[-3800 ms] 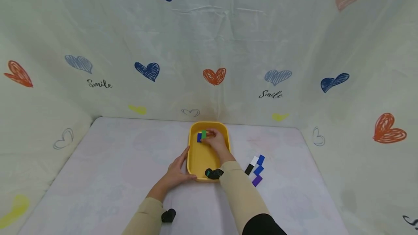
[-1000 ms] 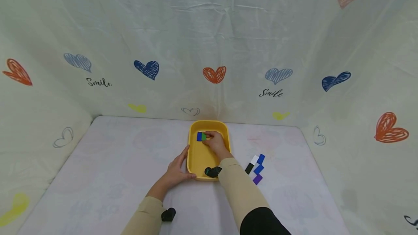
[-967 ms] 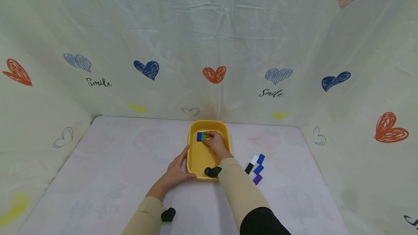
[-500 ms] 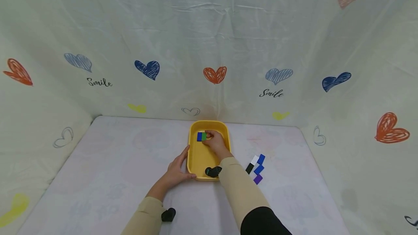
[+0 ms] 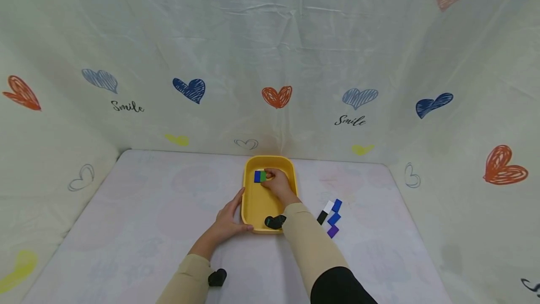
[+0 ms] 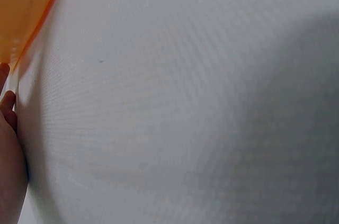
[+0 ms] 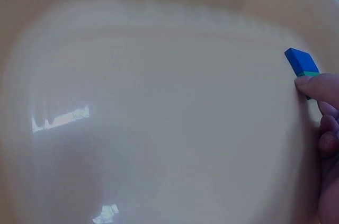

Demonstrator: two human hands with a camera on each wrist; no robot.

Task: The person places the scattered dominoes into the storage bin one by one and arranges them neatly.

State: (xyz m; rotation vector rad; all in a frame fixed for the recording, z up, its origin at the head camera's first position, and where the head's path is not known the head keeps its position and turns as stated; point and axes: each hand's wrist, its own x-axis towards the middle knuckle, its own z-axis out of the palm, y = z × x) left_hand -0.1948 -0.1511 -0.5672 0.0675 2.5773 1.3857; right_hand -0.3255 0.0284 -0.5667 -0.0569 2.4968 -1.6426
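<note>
A yellow tray (image 5: 258,212) lies at the back middle of the table in the head view. Inside it, near the far left corner, a blue block (image 5: 257,176) and a green block (image 5: 263,176) sit side by side against each other. My right hand (image 5: 279,186) reaches over the tray and pinches the green block between thumb and fingers. The right wrist view shows the thumb (image 7: 318,84) over the green block, with the blue block (image 7: 302,61) beyond it. My left hand (image 5: 228,219) rests against the tray's near left corner, fingers straight along its side, thumb at the front edge.
Right of the tray lie several loose blocks: white (image 5: 328,207), black (image 5: 322,217), purple (image 5: 333,231), and two blue ones, one of them a nearer blue block (image 5: 334,219). A cream curtain (image 5: 312,60) with printed hearts rises behind the table (image 5: 168,191).
Compared with the oldest frame, the green block, first raised a little farther back than the blue one, now lines up beside it. Over the last second, both hands have stayed nearly still.
</note>
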